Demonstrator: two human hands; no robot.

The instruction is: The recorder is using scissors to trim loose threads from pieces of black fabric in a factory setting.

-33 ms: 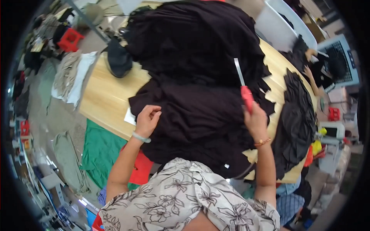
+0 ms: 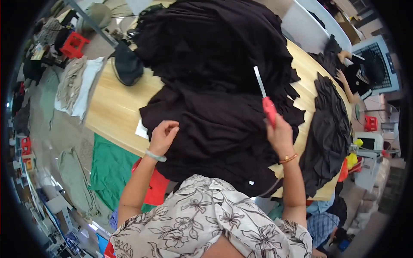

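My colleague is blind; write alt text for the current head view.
A person's right hand holds a red-handled tool with a metal blade over dark cloth on a wooden table. The left hand, loosely curled, is over the cloth's left side; a black fabric heap lies at right.

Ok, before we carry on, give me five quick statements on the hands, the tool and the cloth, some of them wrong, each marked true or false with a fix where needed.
1. The right hand holds a red-handled tool. True.
2. The tool's blade points back toward the person. False: it points away, over the dark cloth.
3. The left hand has its fingers curled. True.
4. The gold-coloured bracelet is on the left wrist. False: it is on the right wrist; the left wears a pale band.
5. Green cloth shows off to the person's left, beyond the table's edge. True.
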